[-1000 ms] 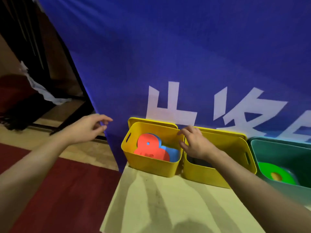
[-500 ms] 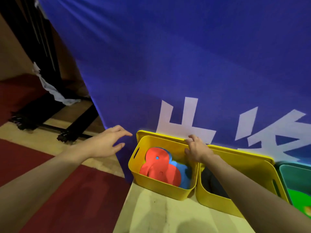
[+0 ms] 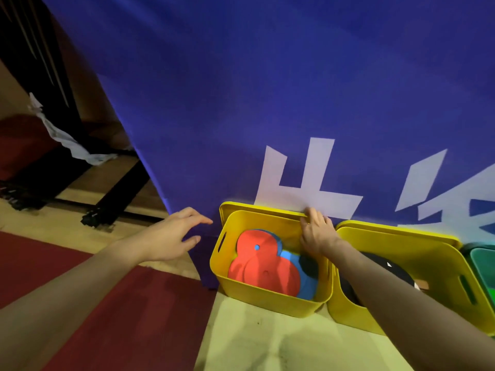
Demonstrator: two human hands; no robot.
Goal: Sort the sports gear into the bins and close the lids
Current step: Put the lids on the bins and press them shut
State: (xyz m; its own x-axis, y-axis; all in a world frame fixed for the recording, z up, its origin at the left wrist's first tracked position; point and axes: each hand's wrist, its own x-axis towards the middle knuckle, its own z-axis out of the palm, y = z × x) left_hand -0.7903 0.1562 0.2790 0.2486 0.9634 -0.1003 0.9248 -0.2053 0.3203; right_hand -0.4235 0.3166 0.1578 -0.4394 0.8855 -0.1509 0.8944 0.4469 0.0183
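Left hand (image 3: 171, 236): at 9 o'clock of the left bin (image 3: 270, 298), fingers spread, holding nothing; it has moved closer to the lid (image 3: 257, 207).
Right hand (image 3: 316, 231): fingers now curled over the lid's top edge behind the bin, so closing looks begun.
Discs (image 3: 263, 266): red and blue, in the left bin.
Second bin (image 3: 401, 266): at 3 o'clock, contents dark, unclear.
Green bin (image 3: 482, 263): cut off.
Banner (image 3: 267, 103): hides the lid's back.

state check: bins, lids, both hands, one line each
left yellow bin: open, red and blue discs inside
its lid: off, upright behind the bin against the banner
right yellow bin: open, dark item inside
green bin: mostly out of frame, lid state unclear
left hand: open, holds nothing
right hand: grips the lid's top edge
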